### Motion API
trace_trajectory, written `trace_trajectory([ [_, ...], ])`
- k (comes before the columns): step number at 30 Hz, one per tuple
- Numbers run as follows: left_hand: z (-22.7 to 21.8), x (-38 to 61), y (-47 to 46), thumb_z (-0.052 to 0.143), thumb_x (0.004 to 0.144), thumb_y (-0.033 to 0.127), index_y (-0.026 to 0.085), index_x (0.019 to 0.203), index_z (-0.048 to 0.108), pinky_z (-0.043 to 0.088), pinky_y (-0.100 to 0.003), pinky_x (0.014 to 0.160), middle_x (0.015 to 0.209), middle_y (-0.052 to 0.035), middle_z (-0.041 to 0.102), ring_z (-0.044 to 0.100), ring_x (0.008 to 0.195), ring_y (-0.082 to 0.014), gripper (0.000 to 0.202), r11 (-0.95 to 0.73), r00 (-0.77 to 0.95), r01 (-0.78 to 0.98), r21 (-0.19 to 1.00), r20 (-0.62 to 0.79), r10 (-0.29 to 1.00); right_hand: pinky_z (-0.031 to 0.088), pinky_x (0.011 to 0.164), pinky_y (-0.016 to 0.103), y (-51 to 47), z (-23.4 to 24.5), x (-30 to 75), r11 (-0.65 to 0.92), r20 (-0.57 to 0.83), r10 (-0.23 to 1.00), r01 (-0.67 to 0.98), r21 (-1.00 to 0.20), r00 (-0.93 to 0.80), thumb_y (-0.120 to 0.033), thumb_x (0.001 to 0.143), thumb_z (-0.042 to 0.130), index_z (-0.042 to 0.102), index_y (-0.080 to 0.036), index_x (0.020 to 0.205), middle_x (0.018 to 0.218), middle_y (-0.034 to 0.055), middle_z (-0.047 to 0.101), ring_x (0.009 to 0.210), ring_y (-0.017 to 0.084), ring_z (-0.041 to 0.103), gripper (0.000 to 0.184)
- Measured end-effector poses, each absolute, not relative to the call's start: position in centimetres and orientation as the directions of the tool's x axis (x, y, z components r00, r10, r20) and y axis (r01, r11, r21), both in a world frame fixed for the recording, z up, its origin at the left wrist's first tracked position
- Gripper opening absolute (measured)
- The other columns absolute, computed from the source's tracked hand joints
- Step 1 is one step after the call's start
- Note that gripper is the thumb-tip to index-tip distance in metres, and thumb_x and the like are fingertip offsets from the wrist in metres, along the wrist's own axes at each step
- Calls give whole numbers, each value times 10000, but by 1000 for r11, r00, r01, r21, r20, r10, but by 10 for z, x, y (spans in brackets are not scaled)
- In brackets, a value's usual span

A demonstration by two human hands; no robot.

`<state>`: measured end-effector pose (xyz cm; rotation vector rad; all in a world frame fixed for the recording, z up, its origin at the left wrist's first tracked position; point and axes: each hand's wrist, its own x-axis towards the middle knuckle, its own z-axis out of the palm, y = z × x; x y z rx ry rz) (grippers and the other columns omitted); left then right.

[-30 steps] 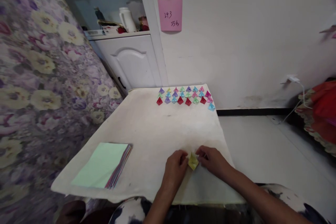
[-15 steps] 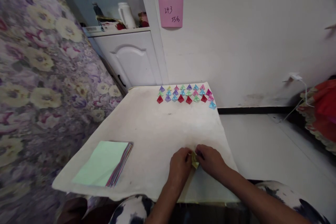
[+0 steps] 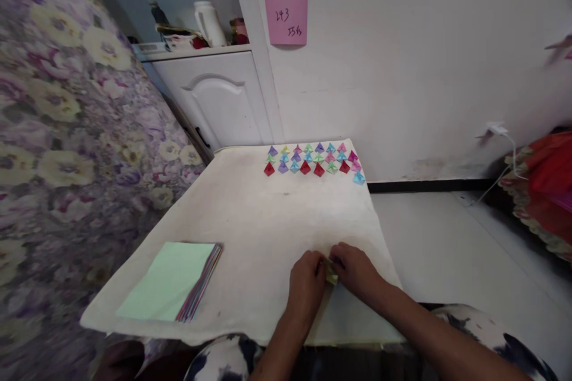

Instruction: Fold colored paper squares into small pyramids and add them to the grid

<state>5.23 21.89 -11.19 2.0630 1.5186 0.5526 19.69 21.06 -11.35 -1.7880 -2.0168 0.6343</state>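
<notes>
Near the front right of the cream-covered table point(image 3: 250, 220), a small folded piece of yellow paper point(image 3: 331, 278) is pinched between both hands. My left hand point(image 3: 307, 277) grips its left side with closed fingers. From the other side, my right hand point(image 3: 355, 266) holds it, thumb and fingers pressed together. Most of the paper is hidden behind the fingers, so its exact folded shape cannot be made out. Along the far edge lie several rows of small folded paper pieces point(image 3: 319, 169) in red, blue, purple, green, yellow and pink.
A stack of coloured paper sheets point(image 3: 167, 283), light green on top, lies at the table's front left. A floral curtain point(image 3: 98, 149) hangs on the left. Behind stand a white cabinet point(image 3: 218, 101) and a wall with a pink note point(image 3: 286, 15).
Both hands stay on the yellow paper, and slightly less of it shows between the fingers. The whole view has shifted a little, with the scene sliding left.
</notes>
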Motion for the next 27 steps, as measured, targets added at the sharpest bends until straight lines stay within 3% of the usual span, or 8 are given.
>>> trace_trajectory([
  [4, -112, 53, 218, 445, 806, 145, 183, 804, 615, 364, -252, 659, 773, -21, 606, 550, 736, -154, 175, -247, 297, 730, 637, 31, 955, 356, 687, 239, 206, -106, 205, 85, -8, 994, 805, -587, -110, -114, 776, 472, 569, -192, 887, 848, 24, 600, 765, 147, 545, 167],
  [10, -115, 52, 217, 445, 796, 150, 193, 871, 634, 392, -256, 676, 804, -28, 638, 573, 757, -164, 208, -238, 294, 719, 653, 26, 956, 354, 606, 228, 189, -94, 209, 103, -36, 986, 776, -623, -161, -180, 738, 546, 580, -216, 835, 730, -14, 601, 663, 137, 540, 109],
  [16, -119, 53, 217, 428, 785, 130, 189, 997, 618, 422, -280, 751, 915, -52, 665, 599, 825, -176, 291, -221, 276, 719, 659, 22, 961, 354, 602, 235, 177, -92, 204, 132, -18, 983, 765, -631, -184, -225, 731, 587, 566, -217, 825, 767, -14, 585, 653, 131, 529, 97],
  [20, -119, 53, 216, 419, 784, 128, 186, 980, 625, 423, -276, 723, 889, -53, 667, 600, 797, -176, 290, -217, 271, 727, 651, 19, 962, 356, 615, 235, 174, -94, 204, 149, -23, 978, 768, -623, -208, -236, 683, 647, 559, -221, 846, 794, -21, 571, 669, 131, 531, 186],
  [27, -115, 52, 214, 423, 788, 138, 191, 858, 622, 399, -262, 683, 794, -33, 652, 587, 752, -171, 217, -229, 284, 739, 633, 15, 959, 326, 602, 230, 174, -103, 200, 183, 5, 976, 817, -547, -216, -138, 764, 507, 544, -219, 811, 824, -12, 555, 670, 123, 533, 101],
])
